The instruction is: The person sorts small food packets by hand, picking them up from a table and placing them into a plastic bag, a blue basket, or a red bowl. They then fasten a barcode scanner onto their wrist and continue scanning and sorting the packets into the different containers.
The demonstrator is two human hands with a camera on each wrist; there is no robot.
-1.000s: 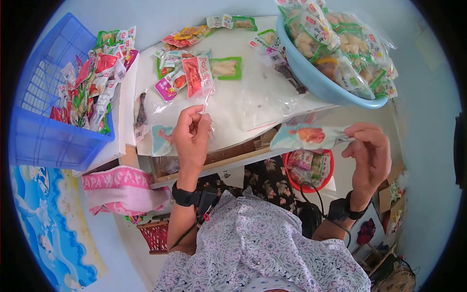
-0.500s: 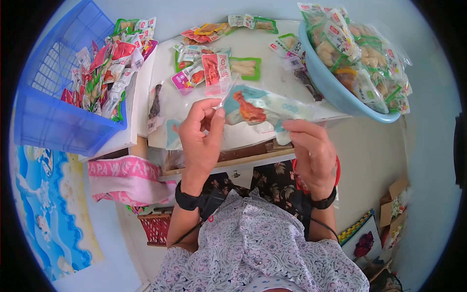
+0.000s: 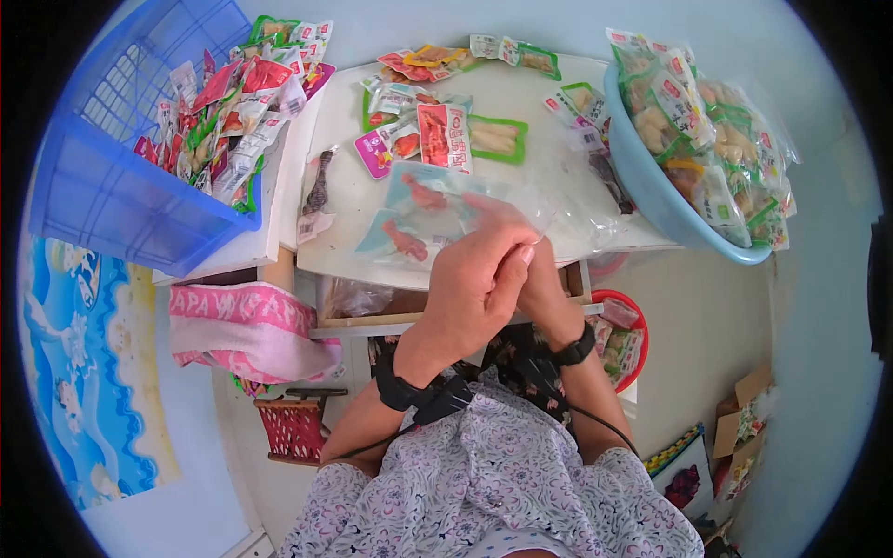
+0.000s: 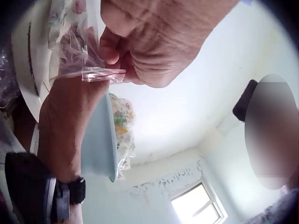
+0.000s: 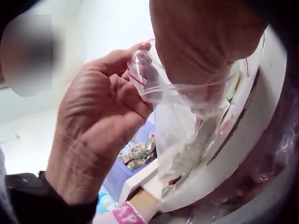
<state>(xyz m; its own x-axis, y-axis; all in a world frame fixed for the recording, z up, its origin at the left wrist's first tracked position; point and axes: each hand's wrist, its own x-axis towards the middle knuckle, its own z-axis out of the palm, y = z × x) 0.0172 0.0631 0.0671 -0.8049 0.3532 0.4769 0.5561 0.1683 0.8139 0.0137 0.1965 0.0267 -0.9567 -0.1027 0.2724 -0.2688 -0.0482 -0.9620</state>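
Observation:
My left hand (image 3: 465,302) pinches the rim of a clear zip bag (image 5: 170,123) with a red line along its mouth. My right hand (image 4: 67,107) reaches through that mouth, as the right wrist view also shows. Over the table's front part, two light-blue packets printed with a drumstick (image 3: 423,192) show through the plastic, one nearer me than the other. The right fingertips meet the farther packet; I cannot tell whether they pinch it. In the head view the left hand covers much of the right.
Several snack packets (image 3: 445,135) lie at mid-table. A blue basin (image 3: 642,186) heaped with packets stands right, a blue crate (image 3: 149,209) with more stands left. An open drawer (image 3: 372,321) sits under the edge; a red bucket (image 3: 637,358) stands on the floor.
The right hand has carried a drumstick packet from the right, leftward into the bag. The left hand has moved right and turned at the bag's mouth. The head view has shifted.

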